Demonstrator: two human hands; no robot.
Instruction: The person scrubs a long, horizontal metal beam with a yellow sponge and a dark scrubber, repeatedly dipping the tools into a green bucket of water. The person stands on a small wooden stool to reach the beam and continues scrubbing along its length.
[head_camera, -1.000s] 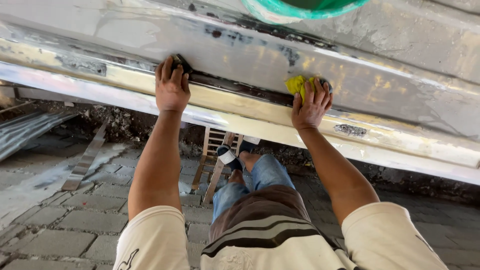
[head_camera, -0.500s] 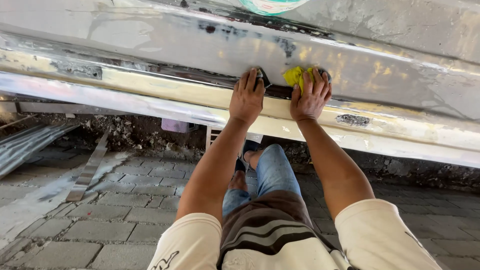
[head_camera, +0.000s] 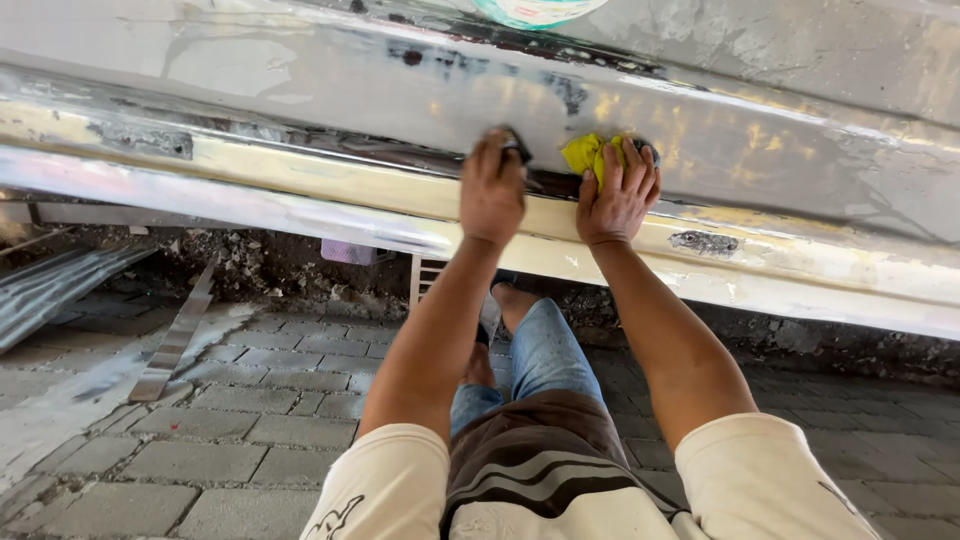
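A long metal panel (head_camera: 300, 90), bare and grey with dark smears and patches of cream filler, runs across the upper part of the view, tilting down toward the right. A cream-coloured ledge (head_camera: 330, 180) follows its lower edge, and below that a shiny strip (head_camera: 230, 205) catches the light. The ground beneath is grey paving (head_camera: 200, 440) with dirt and rubble along the foot of the panel. A metal bar (head_camera: 175, 340) lies on the paving at left, beside corrugated sheets (head_camera: 50, 290). A small stool (head_camera: 425, 280) stands under the panel, behind the person's knees. A round green-rimmed object (head_camera: 530, 10) shows at the top edge, mostly cut off.

The person sits facing the panel, in a cream shirt and jeans, with both arms raised to it. The left hand (head_camera: 492, 190) presses against the panel just above the ledge, its grip clenched on a small dark block (head_camera: 514, 145), only the tip of which shows past the fingers. The right hand (head_camera: 618, 195) lies just beside it, fingers spread and flat, holding a yellow cloth (head_camera: 590, 152) against the metal. The cloth bunches out above the fingertips, near the block but apart from it. The two hands are close together and do not touch.
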